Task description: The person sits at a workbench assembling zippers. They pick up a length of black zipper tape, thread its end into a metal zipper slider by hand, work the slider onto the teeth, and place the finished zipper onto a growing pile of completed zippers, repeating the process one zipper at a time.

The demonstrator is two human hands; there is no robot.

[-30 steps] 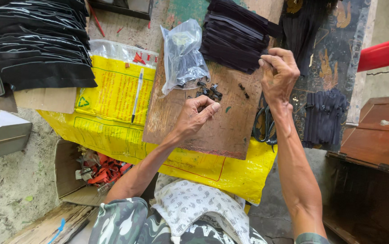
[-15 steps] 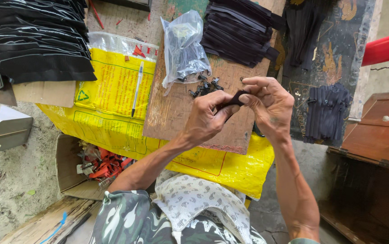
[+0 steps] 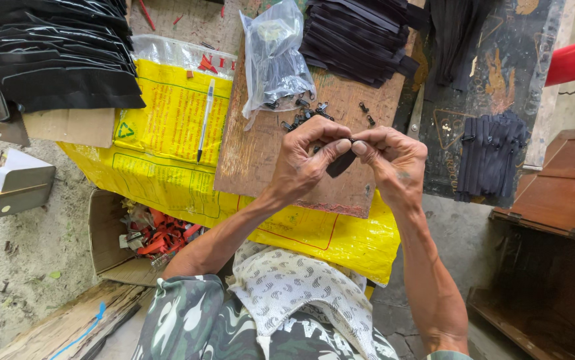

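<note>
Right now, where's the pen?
In the head view, the pen lies left of centre on the yellow sack, just left of the wooden board and left of both hands.

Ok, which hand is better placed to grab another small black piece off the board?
Probably left. The left hand sits just below the pile of small black pieces on the wooden board; the right hand is farther off. Both pinch the black strip.

Single head cam, looks steeply down from above, close range on left hand [image 3: 304, 160] and right hand [image 3: 391, 160] over surface [image 3: 261, 153]; floor at frame edges.
</note>
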